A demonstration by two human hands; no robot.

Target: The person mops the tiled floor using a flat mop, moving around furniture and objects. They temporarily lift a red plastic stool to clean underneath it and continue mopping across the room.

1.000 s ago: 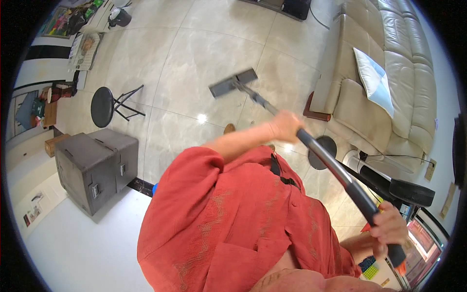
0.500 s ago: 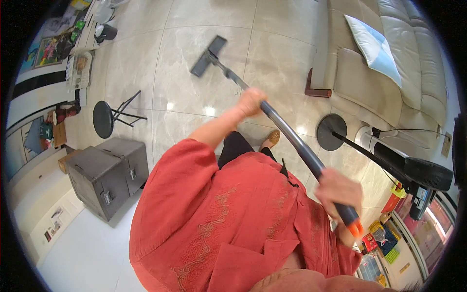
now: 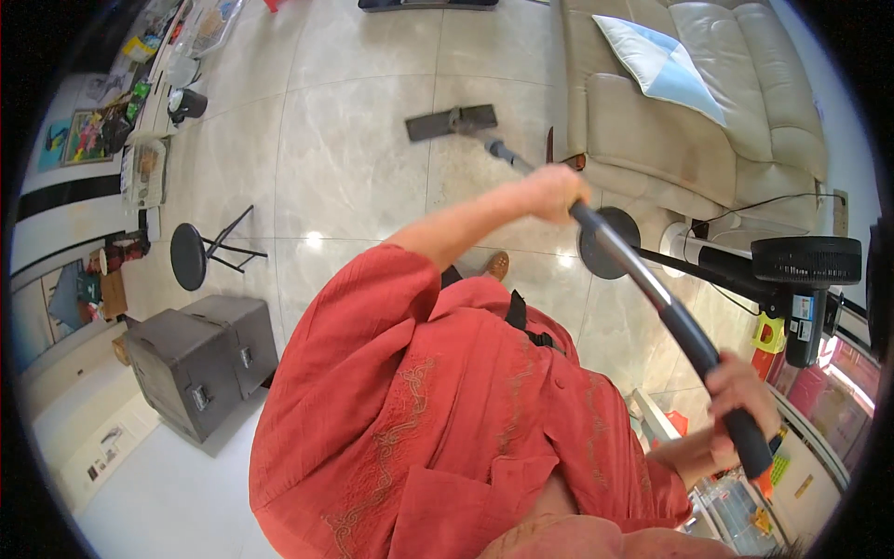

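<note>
A flat mop (image 3: pixel 639 273) with a dark pole slants across the view. Its rectangular grey head (image 3: pixel 430 126) lies on the tiled floor, close to the near corner of the sofa. My left hand (image 3: pixel 556 193) is wrapped round the middle of the pole, with that arm stretched forward. Close to the pole's upper end, my right hand (image 3: pixel 741 402) grips the handle at my right side. The black end of the handle sticks out past the right hand.
A beige sofa (image 3: pixel 652 140) with a blue and white cushion (image 3: pixel 656 65) stands ahead right. Nearer on the right is a black standing fan (image 3: pixel 805 261) with a round base (image 3: pixel 610 244). A black folding stool (image 3: pixel 188 256) and grey metal cabinet (image 3: pixel 200 354) stand at left.
The mop head has moved right toward the sofa and turned nearly crosswise. Both hands have shifted right, still on the pole, the right one also nearer me. The whole view has shifted slightly.
</note>
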